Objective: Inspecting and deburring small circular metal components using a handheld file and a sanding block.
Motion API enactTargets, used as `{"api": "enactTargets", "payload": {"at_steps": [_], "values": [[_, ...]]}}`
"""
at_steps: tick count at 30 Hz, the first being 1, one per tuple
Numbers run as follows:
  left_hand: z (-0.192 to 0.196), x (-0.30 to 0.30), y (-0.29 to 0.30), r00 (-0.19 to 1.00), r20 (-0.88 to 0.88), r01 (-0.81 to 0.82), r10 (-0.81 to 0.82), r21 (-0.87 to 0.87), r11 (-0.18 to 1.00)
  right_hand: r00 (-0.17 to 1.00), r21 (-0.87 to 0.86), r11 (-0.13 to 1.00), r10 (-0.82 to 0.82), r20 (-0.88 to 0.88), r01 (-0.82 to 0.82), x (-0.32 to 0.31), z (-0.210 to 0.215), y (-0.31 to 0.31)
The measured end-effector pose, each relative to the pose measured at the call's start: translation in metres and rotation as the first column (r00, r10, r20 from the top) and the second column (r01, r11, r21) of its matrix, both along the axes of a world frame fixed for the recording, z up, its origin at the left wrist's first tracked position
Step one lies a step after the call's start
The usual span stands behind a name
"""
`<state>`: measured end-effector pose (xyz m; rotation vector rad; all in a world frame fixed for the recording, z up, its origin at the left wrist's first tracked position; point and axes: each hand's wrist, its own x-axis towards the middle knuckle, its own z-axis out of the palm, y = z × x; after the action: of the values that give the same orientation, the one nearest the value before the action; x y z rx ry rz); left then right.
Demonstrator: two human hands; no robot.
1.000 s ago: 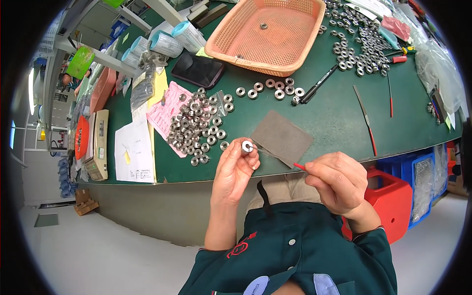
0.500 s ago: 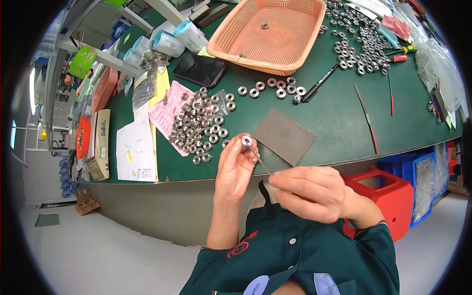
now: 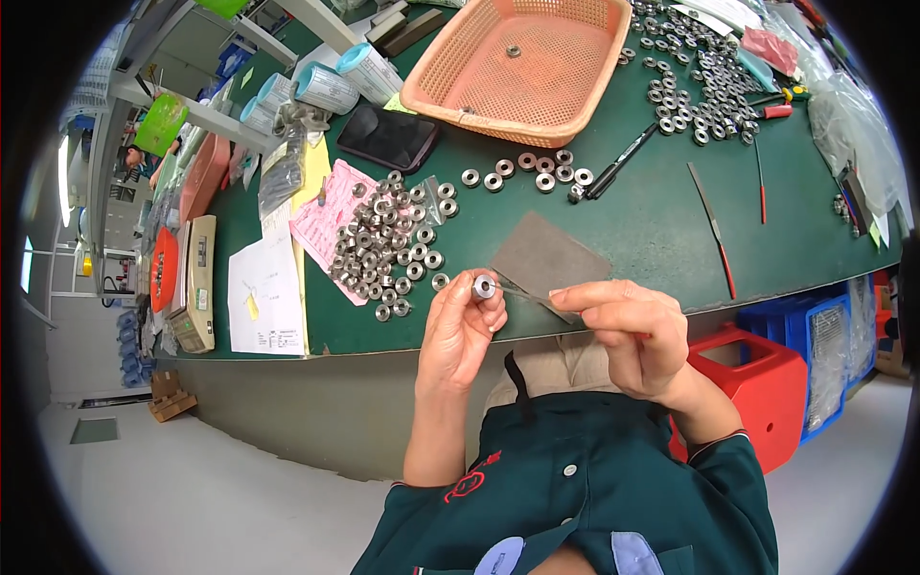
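Observation:
My left hand is closed around a small steel ring, pinched between thumb and fingers with its hole facing up. My right hand pinches a thin metal rod, slim like a needle file. Its tip lies close beside the ring; whether it touches cannot be made out. Both hands are held over the table's front edge. Just beyond them lies a flat grey-brown rectangular pad. A heap of similar steel rings sits to the left, partly on a pink sheet.
An orange plastic basket stands at the back. Many more rings spread at the right rear. A black marker, a red-handled flat file and a phone lie on the green table. A red stool stands below right.
My right hand has moved up and right and turned, its fingers now more extended. The rod has swung from steeply slanted to flatter. The ring in my left hand has shifted slightly down.

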<state>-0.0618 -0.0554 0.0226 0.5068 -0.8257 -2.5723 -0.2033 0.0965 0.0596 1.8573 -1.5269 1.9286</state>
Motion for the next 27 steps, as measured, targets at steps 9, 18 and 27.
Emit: {"api": "enactTargets", "payload": {"at_steps": [9, 18, 27], "values": [[0.003, 0.0, 0.002, 0.997, 0.08, -0.003, 0.012, -0.115, 0.993, 0.97, -0.094, 0.995, -0.013, 0.243, 0.037, 0.005, -0.016, -0.012], [0.003, 0.001, -0.002, 0.998, 0.058, 0.034, -0.032, -0.04, 0.999, 0.983, -0.299, 0.954, 0.028, 0.184, 0.029, -0.004, -0.016, -0.009], [0.007, -0.001, 0.002, 0.992, 0.122, 0.018, -0.006, -0.095, 0.995, 0.932, -0.152, 0.988, 0.068, 0.356, -0.014, 0.002, -0.022, -0.012]]}}
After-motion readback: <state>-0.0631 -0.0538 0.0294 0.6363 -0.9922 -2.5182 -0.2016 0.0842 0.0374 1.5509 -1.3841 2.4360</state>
